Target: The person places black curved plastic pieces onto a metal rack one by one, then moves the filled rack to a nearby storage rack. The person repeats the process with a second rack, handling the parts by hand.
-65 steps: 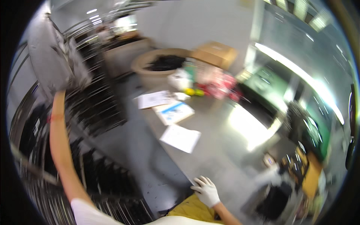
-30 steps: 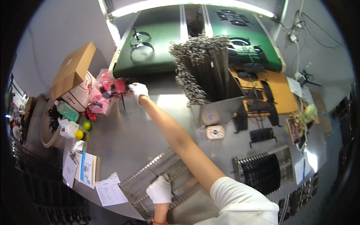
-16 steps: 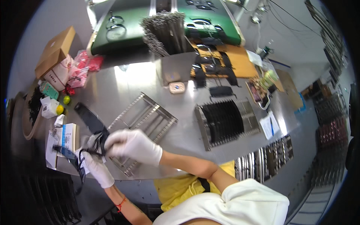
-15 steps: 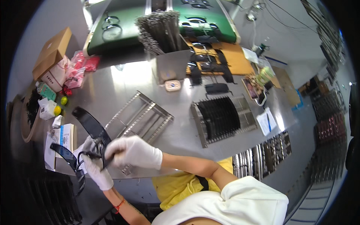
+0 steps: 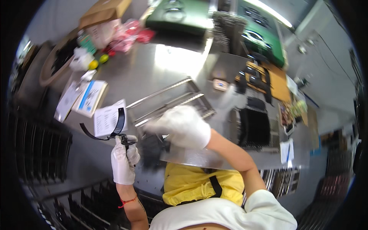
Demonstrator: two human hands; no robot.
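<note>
Just beyond the white-gloved left hand (image 5: 124, 163) pinching curved, glossy black bands (image 5: 121, 120), a white printed paper sheet (image 5: 103, 122) is lying; the white-gloved right hand (image 5: 182, 128) is appearing blurred, its grip impossible to tell.

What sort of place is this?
Most likely a factory workstation for small parts: a metal table bearing a metal frame, green conveyor-like belts beyond it, and black curved pieces in the white-gloved left hand.
</note>
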